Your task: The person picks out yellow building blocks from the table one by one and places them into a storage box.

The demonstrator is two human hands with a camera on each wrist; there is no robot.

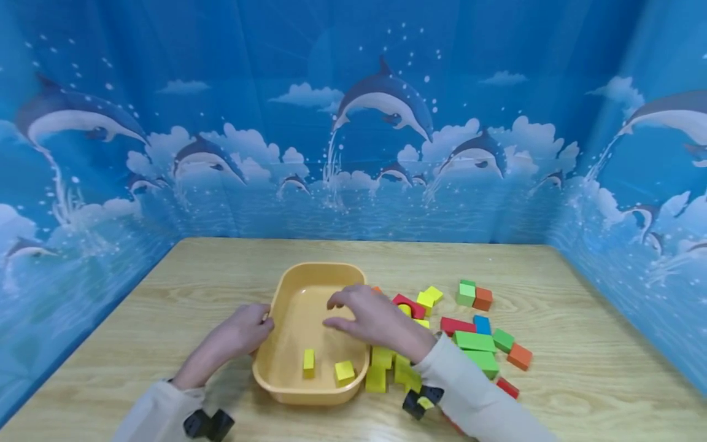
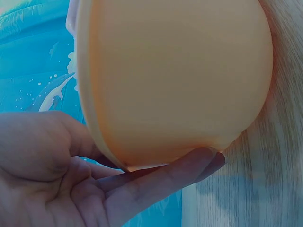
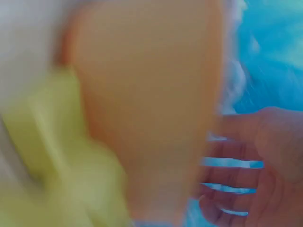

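Note:
A pale orange plastic tub (image 1: 301, 393) stands on the wooden table, with two yellow blocks (image 1: 345, 373) inside near its front end. At its left side, my left hand (image 1: 243, 331) grips the rim, thumb at the top and fingers under the outer wall of the tub (image 2: 180, 80), as the left wrist view shows. My right hand (image 1: 372, 316) hovers over the tub's right side, its fingers spread and loosely bent around nothing. Blurred yellow blocks (image 3: 57, 137) lie beside the tub wall in the right wrist view. The right forearm hides part of the block pile.
Several yellow blocks (image 1: 377, 379) lie close against the tub's right side. Farther right are green blocks (image 1: 475, 341), a blue block (image 1: 482, 324), a red block (image 1: 508, 388) and orange blocks (image 1: 520, 356). A dolphin-printed curtain (image 1: 353, 184) surrounds the table's back and sides.

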